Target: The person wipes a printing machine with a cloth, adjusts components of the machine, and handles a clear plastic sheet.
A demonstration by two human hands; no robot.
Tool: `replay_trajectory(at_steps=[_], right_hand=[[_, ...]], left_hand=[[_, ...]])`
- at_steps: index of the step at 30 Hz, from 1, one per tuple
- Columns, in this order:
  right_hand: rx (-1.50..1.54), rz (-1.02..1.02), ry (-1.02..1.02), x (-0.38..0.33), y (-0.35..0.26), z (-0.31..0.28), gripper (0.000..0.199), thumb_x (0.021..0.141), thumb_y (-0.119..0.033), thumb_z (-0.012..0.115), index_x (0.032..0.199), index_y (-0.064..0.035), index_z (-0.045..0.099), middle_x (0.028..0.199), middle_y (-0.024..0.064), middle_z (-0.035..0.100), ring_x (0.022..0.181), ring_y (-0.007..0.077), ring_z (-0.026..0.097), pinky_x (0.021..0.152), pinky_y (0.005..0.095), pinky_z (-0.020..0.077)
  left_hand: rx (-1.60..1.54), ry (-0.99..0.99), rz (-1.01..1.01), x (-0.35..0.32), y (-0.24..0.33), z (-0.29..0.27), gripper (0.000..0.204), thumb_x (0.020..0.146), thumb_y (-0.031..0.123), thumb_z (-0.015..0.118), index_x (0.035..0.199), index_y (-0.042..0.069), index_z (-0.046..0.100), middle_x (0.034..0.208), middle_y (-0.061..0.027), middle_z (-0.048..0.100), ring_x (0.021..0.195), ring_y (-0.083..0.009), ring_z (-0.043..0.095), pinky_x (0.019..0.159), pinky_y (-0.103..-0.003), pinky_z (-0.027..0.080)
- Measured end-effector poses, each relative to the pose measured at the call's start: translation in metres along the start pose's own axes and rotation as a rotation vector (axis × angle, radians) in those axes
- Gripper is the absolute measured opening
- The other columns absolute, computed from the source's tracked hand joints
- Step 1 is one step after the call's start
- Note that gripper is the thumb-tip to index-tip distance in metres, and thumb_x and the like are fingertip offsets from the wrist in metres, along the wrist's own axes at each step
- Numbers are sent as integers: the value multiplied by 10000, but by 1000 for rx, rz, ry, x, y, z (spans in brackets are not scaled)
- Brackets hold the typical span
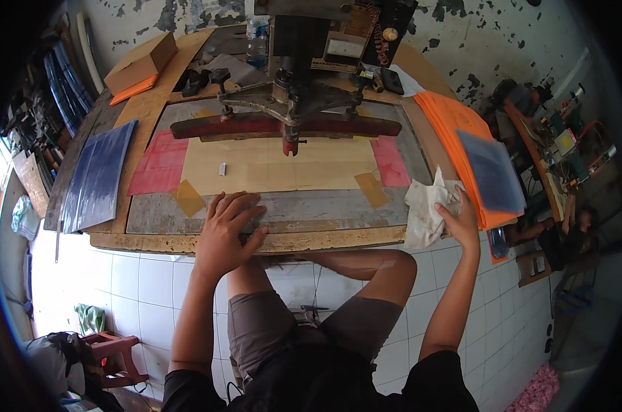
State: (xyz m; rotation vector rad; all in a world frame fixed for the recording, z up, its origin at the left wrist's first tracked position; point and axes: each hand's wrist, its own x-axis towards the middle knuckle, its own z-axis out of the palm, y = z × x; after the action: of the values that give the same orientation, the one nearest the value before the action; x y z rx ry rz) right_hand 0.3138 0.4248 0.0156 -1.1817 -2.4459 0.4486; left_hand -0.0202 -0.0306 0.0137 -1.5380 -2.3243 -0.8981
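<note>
My left hand [230, 228] rests palm down on the front of the grey metal bed [304, 211], fingers spread and holding nothing. At the bed's right front corner, my right hand [460, 218] grips a crumpled white cloth [426, 214]. A long cream sheet [276, 168] lies across the bed, with a small pale piece [222, 169] on it. Pink sheets flank it at the left [158, 161] and right [391, 163], and brown tape [188, 199] holds down its corners. Above its far edge hangs the press's red-painted bar [242, 128].
Clear plastic sheets [99, 175] lie at the table's left. A stack of orange sheets [455, 130] sits at the right, with clear bluish plastic [491, 172] on top. A cardboard box [140, 62] stands at the back left. Another person [565, 237] sits at the far right.
</note>
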Motion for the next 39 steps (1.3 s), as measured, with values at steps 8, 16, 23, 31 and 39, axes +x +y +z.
replay_trajectory(at_steps=[8,16,23,31,39], right_hand=[[129,-98,-121,34,-19,-16,758,847,-141,904,1523,-13,588,1452,236,665,1379,393,631,1167,448,482],[299,-541,477,-26,-200,1,701,832,55,825,1493,-51,620,1373,193,706,1257,379,702,1098,439,548],[-71,-790,-70,-111,-238,75,715,976,-379,819,1618,-194,563,1652,204,478,1495,444,511,1219,600,414],[80,-665,-32,-38,-209,102,525,1051,-242,711,1555,-144,600,1533,199,614,1439,448,550,1189,582,438],[300,-988,-252,-40,-283,125,475,985,-88,738,1453,-53,664,1496,169,649,1419,398,598,1204,493,484]], left_hand=[[14,-57,19,1,2,1,393,948,307,796,1295,123,786,1525,-82,670,1510,-316,542,1326,-576,301],[-21,-84,80,-4,0,-4,404,947,348,801,1285,126,801,1518,-80,682,1488,-314,575,1297,-546,380],[-6,-69,116,-4,1,-3,398,944,367,807,1279,152,809,1505,-79,685,1459,-305,595,1263,-522,419],[23,-83,128,-7,3,1,444,945,392,794,1331,172,783,1563,-80,643,1496,-305,557,1286,-540,381],[14,-26,32,-15,9,5,408,930,435,811,1259,194,808,1340,-95,656,1327,-330,584,1196,-518,418]])
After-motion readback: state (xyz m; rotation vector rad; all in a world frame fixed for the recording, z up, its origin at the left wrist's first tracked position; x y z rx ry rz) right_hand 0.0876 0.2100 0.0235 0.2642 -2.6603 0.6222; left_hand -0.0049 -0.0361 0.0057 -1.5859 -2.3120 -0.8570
